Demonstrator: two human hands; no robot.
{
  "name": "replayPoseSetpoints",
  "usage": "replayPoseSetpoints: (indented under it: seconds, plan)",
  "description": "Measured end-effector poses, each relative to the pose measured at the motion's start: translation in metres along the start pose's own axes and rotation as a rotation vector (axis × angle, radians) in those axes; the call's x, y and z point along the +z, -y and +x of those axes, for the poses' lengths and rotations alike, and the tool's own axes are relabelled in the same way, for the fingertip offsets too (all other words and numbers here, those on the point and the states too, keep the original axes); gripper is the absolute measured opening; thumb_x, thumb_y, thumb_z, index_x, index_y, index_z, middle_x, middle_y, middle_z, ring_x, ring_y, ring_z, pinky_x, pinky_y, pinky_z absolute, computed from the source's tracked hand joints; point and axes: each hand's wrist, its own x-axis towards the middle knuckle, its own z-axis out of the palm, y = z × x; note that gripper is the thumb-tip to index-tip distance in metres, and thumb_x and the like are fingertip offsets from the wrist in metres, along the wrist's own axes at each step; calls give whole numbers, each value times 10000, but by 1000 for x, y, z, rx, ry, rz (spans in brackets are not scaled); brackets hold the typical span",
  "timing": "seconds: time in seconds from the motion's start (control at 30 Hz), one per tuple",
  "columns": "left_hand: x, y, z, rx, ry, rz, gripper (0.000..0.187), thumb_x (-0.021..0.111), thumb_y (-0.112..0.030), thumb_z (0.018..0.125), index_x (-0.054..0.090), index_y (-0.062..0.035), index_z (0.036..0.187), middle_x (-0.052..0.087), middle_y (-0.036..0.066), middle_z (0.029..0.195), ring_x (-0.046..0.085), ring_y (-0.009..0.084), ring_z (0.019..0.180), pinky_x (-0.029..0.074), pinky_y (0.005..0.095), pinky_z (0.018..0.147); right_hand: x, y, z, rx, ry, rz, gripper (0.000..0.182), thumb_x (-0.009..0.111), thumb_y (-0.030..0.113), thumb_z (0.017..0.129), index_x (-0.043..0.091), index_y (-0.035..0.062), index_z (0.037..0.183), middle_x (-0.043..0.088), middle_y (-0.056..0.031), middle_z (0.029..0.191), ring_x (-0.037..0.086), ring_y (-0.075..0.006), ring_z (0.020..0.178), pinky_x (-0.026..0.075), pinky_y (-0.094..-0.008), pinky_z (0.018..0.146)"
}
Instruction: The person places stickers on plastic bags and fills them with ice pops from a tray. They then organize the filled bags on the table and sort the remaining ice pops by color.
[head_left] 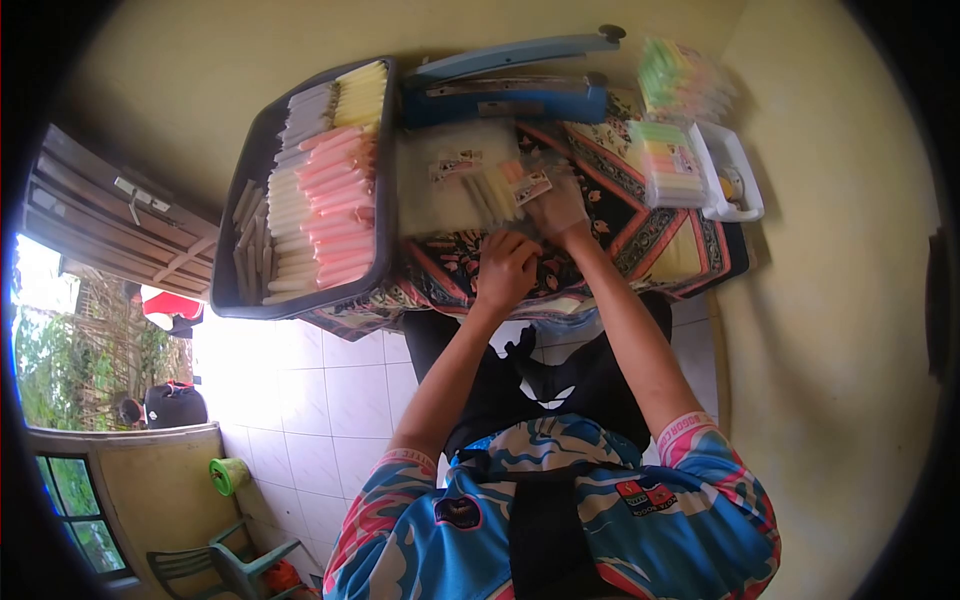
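A clear plastic bag of pastel sticks [488, 198] with a printed label lies low over the patterned tablecloth. My left hand [508, 266] has its fingers curled in at the bag's near edge. On the other side, my right hand [560, 208] grips the bag's right end by the label; it is smeared and partly veiled by clear plastic. Beneath and to the left is a stack of clear plastic bags [420, 195] with another label on top. Close by on the left, a dark tray [385, 230] holds rows of grey, yellow, pink and cream sticks.
A blue bag sealer [500, 105] with a raised arm stands at the back. To the right are filled packs [668, 168], more packs [685, 80] behind them, and a white container [728, 175] near the wall. The table's cloth-covered front edge [420, 295] is by my knees.
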Motion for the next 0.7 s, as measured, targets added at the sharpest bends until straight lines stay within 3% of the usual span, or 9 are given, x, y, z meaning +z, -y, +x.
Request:
replayPoseSetpoints:
  seconds: [0.07,0.17,0.37,0.47,0.57,0.7]
  plan:
    - [0,0,0,3,-6,-2,123,659,14,660,648,-82,736,590,53,773,562,273,808,434,404,731,-4,2,1,15,41,22,553,503,154,811,487,94,1360,610,-163,1129,577,-356,1004,453,-476,810]
    - [-2,-1,0,7,-7,-6,127,667,29,659,657,-60,749,599,69,779,564,279,799,451,402,713,-21,5,8,78,221,144,369,554,233,835,623,86,1166,574,-204,1216,560,-357,1103,438,-497,894]
    - [-4,-3,2,21,-45,-5,176,678,15,663,652,-70,814,596,72,825,569,289,814,441,411,732,-33,13,-14,352,188,377,407,582,211,846,553,76,1229,575,-180,1173,533,-398,1103,439,-481,905]
    - [-2,-6,2,24,-66,13,278,669,0,681,633,-98,939,579,69,868,569,289,839,421,416,750,-64,23,-29,560,346,701,477,603,125,826,512,77,1291,518,-207,1299,520,-415,1129,446,-484,898]
    - [-2,-9,1,2,-59,74,390,671,-8,707,599,-116,1075,568,80,914,564,298,852,416,424,755,-58,26,-39,493,178,634,465,608,43,803,519,61,1259,559,-223,1232,562,-434,1045,479,-479,826]
    - [-3,-8,1,14,-33,138,440,656,-13,742,567,-127,1158,555,92,938,558,302,870,413,431,756,-61,26,-49,451,-4,611,312,644,42,790,573,30,1093,631,-202,998,613,-417,866,504,-448,700]
